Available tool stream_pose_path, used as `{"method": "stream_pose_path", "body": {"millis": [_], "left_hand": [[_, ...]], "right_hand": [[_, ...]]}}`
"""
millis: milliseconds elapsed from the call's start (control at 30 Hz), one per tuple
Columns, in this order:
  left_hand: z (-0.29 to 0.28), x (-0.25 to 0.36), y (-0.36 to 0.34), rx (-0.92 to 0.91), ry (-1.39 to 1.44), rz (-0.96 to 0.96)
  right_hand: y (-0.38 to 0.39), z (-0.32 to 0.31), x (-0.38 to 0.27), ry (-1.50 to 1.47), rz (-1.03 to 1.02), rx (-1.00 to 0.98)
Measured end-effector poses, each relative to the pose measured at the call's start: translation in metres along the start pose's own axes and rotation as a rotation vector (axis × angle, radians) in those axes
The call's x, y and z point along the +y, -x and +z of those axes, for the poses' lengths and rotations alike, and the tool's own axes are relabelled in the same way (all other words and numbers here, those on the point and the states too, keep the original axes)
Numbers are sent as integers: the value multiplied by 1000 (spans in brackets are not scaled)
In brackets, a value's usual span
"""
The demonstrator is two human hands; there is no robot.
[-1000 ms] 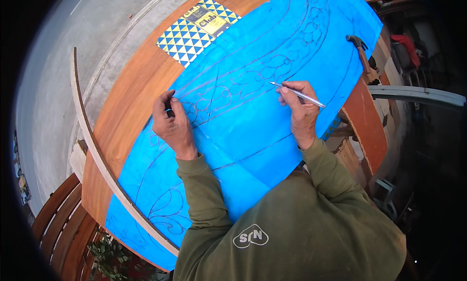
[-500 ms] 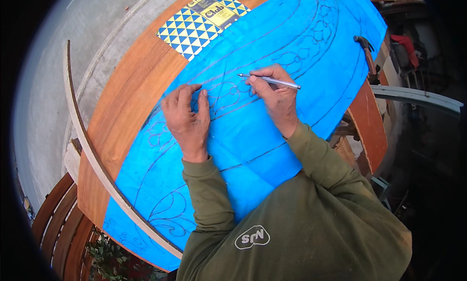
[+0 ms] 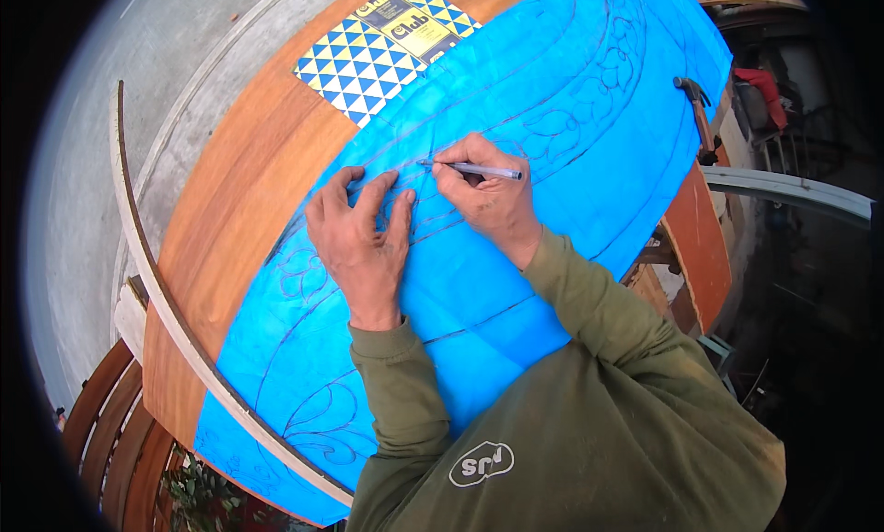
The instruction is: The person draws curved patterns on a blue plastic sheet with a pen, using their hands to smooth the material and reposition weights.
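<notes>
A large blue sheet (image 3: 488, 292) covers most of a wooden board, with dark curving lines and leaf and flower shapes drawn across it. My right hand (image 3: 490, 193) grips a slim pen (image 3: 488, 171), its tip at the sheet just right of my left fingertips. On the drawing, my left hand (image 3: 361, 237) rests with its fingers spread and bent, holding nothing. Part of the pattern is hidden beneath both hands.
The bare wooden board (image 3: 226, 210) shows along the left. A patterned yellow and blue paper (image 3: 373, 58) lies at the far edge. One long curved wooden strip (image 3: 152, 260) crosses the left side. A hammer (image 3: 697, 117) lies at the right edge, near a reddish-brown board (image 3: 697, 246).
My right hand has moved left and slightly nearer with the pen, closing on my left hand. The left fingers have spread a little and shifted slightly. My view has shifted a bit.
</notes>
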State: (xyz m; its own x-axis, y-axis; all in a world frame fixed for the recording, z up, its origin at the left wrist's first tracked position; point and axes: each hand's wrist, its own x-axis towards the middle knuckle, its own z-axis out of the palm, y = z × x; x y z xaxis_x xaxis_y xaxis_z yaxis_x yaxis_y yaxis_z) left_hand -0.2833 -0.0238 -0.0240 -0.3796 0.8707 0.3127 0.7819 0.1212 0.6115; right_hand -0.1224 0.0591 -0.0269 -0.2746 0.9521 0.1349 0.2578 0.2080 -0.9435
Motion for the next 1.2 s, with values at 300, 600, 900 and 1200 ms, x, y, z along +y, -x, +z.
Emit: {"method": "stream_pose_path", "body": {"millis": [300, 600, 900, 1200], "left_hand": [[0, 4, -1, -48, -52, 13], [0, 6, -2, -78, -92, 13], [-2, 4, -2, -89, -91, 14], [-1, 6, -1, -80, -103, 29]], "right_hand": [[0, -1, -3, 53, 0, -39], [-1, 3, 6, 70, -150, -4], [3, 2, -1, 93, -59, 55], [0, 2, 7, 124, -267, -13]]}}
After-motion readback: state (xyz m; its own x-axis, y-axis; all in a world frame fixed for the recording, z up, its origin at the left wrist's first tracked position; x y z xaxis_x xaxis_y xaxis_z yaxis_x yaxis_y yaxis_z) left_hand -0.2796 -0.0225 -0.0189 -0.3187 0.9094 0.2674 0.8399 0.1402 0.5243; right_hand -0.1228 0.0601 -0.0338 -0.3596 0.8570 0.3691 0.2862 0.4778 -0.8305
